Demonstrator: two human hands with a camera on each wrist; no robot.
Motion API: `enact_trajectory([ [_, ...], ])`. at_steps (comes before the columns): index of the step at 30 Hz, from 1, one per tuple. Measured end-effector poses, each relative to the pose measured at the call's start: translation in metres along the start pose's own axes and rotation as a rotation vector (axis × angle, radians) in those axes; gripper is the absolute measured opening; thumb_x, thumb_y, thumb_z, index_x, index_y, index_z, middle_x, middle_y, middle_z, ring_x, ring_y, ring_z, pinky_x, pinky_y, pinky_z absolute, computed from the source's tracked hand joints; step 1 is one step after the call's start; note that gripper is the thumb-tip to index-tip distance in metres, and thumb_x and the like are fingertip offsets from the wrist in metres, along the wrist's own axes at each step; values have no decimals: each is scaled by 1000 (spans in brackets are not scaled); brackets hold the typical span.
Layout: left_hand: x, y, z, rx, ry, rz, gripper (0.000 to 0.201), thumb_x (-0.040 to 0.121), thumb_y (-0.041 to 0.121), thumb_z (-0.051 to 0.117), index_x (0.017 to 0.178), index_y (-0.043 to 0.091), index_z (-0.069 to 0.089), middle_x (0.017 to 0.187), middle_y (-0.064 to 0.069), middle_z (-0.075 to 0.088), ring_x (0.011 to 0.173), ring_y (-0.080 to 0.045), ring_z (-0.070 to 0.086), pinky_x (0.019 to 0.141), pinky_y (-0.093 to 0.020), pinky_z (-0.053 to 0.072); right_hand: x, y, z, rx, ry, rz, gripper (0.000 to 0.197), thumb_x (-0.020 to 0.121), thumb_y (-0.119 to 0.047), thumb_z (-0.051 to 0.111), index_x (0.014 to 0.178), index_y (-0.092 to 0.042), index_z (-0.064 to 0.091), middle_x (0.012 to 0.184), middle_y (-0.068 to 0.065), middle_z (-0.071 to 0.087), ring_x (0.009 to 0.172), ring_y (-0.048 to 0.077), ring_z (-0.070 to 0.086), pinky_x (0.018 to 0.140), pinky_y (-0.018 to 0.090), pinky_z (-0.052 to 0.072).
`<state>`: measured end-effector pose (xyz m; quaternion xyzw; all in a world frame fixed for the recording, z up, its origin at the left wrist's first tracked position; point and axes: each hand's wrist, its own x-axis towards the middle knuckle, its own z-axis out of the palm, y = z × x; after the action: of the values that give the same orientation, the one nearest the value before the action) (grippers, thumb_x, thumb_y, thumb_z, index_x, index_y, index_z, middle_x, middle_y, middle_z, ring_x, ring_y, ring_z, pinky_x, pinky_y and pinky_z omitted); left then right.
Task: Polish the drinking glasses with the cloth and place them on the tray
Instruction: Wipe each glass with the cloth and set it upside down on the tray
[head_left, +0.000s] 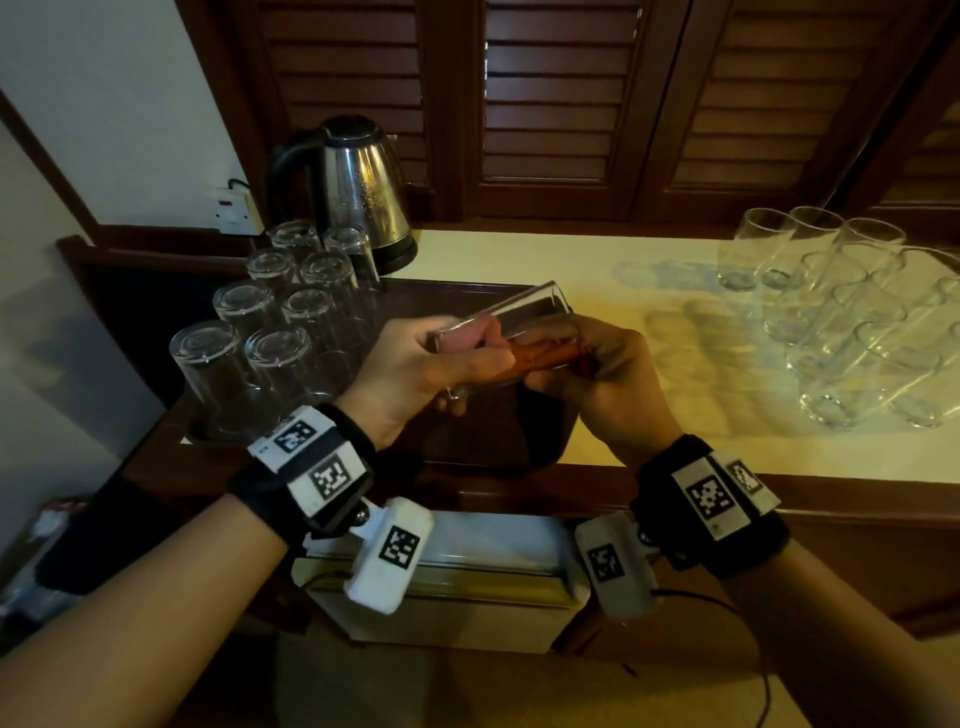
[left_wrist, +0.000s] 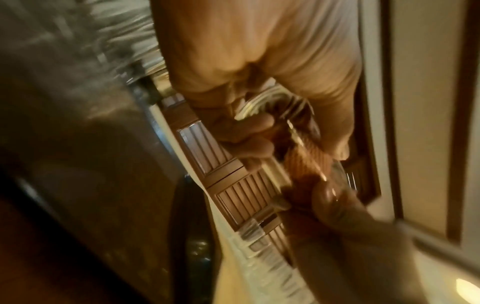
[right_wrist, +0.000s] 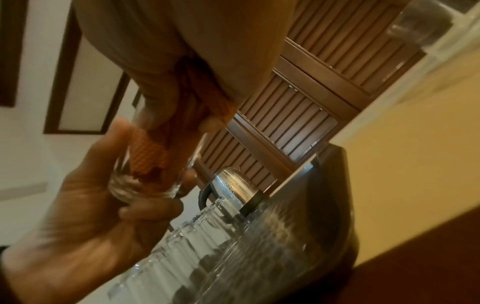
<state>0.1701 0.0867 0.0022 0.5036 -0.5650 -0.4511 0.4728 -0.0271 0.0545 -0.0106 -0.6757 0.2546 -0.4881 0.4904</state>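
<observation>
I hold a clear drinking glass (head_left: 519, 306) on its side above the dark tray (head_left: 488, 436). My left hand (head_left: 467, 358) grips it round the base end. An orange cloth (head_left: 540, 353) is stuffed into the glass, and my right hand (head_left: 587, 358) pinches the cloth at the glass's mouth. In the right wrist view the cloth (right_wrist: 150, 154) reaches down inside the glass (right_wrist: 145, 185) almost to its thick bottom, and the left hand (right_wrist: 91, 216) wraps the base. The left wrist view shows the cloth (left_wrist: 309, 160) through the glass wall, next to my right thumb (left_wrist: 330, 195).
Several upturned glasses (head_left: 270, 332) stand in rows on the left part of the tray. A steel kettle (head_left: 358, 192) stands behind them. Several upright glasses (head_left: 857, 312) are grouped on the pale countertop (head_left: 597, 260) at the right. Louvred wooden doors (head_left: 550, 104) close off the back.
</observation>
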Motion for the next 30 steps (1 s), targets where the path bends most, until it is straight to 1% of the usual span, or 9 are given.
enact_trajectory([
  [3,4,-6,-9,706,137,456,73,64,57,79,126,21,64,114,5,69,100,-6,65,88,-27,56,-6,4,8,198,44,115,26,77,-4,72,101,-11,64,72,-9,70,60,9,61,59,21,51],
  [5,3,-8,-6,853,163,558,79,67,62,73,133,22,58,120,5,64,107,-4,59,95,-23,50,-8,7,9,266,84,134,24,78,-2,72,99,-10,64,71,-5,68,58,12,57,57,23,48],
  [8,1,3,3,443,85,211,71,64,52,83,126,30,56,114,11,65,87,5,62,78,-16,53,-6,5,5,236,117,78,27,78,13,69,98,-6,65,78,-4,73,70,13,67,65,24,53],
  [11,-2,19,3,-147,-100,-215,48,78,46,75,117,20,66,94,-8,73,58,-12,59,50,-18,46,-6,0,-1,81,79,-25,41,75,25,64,94,-11,65,85,-15,75,83,1,70,73,17,53],
  [16,0,19,3,20,-3,13,43,72,41,79,109,20,69,88,-1,74,55,-14,62,47,-21,48,-1,-2,-8,107,7,66,34,70,7,73,96,-12,64,75,-8,72,59,12,63,55,20,50],
  [21,-1,16,0,551,86,458,67,68,49,79,128,31,57,116,29,56,104,13,59,88,-14,53,-1,5,-9,308,36,175,43,59,-23,93,96,-18,72,84,10,70,68,32,51,51,28,46],
  [23,0,20,0,422,21,321,65,67,44,83,125,32,57,119,21,60,101,5,64,85,-19,55,-2,3,-9,291,62,134,33,69,-5,85,96,-11,68,85,8,71,73,33,57,57,27,51],
  [26,-5,27,3,-97,-135,-99,46,75,39,81,116,24,66,104,-3,69,66,-12,63,54,-19,50,-1,-3,-7,105,50,10,35,68,13,70,92,-12,65,82,-9,74,79,12,69,68,23,54],
  [30,-4,23,-3,132,-48,113,43,71,47,78,108,28,68,91,4,72,67,-6,64,55,-15,49,1,-11,-3,106,23,57,34,65,4,70,93,-14,66,82,-6,74,76,14,69,63,23,55],
])
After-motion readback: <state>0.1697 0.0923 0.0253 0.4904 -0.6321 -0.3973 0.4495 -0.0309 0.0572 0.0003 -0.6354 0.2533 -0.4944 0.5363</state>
